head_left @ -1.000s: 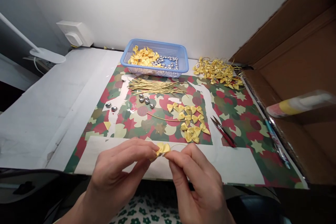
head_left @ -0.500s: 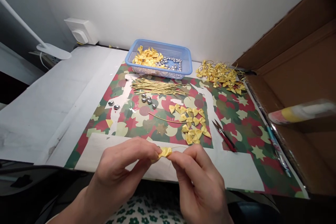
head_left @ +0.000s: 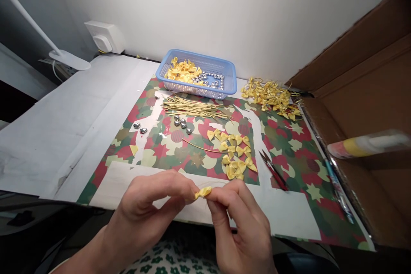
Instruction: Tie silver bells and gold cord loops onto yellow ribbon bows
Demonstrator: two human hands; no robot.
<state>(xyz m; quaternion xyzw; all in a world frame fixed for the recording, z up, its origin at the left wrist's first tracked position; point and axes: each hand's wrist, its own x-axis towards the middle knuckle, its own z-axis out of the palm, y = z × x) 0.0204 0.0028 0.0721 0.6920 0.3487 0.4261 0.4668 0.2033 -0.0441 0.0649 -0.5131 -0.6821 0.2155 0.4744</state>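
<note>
Change since earlier frame: yellow bow (head_left: pixel 203 192) now pinched tighter between both hands and showing smaller; the whole view has shifted slightly down and right.
Left hand: left hand (head_left: pixel 150 209), lower centre of the frame, thumb and forefinger closed on the bow's left end.
Right hand: right hand (head_left: pixel 240 227), lower centre-right, fingertips closed on the bow's right end; a thin gold wire (head_left: pixel 213 183) arcs just above it.
Bow position: at the near edge of the worktop (head_left: pixel 64 124), over the white strip of the patterned mat (head_left: pixel 289 145).
Loose bows: heap (head_left: pixel 234 154) at mid-frame, just beyond the hands.
Snips: red-handled pair (head_left: pixel 272 165), right of the heap, apart from it.
Wire bundle: gold lengths (head_left: pixel 195 107), above centre, with silver beads (head_left: pixel 181 123) just below.
Basket: blue basket (head_left: pixel 231 78), upper centre, against the wall.
Finished pile: wired bows (head_left: pixel 272 96), upper right.
Edges: cardboard box (head_left: pixel 369 94) walls off the right side; bare white worktop lies open at the left.
</note>
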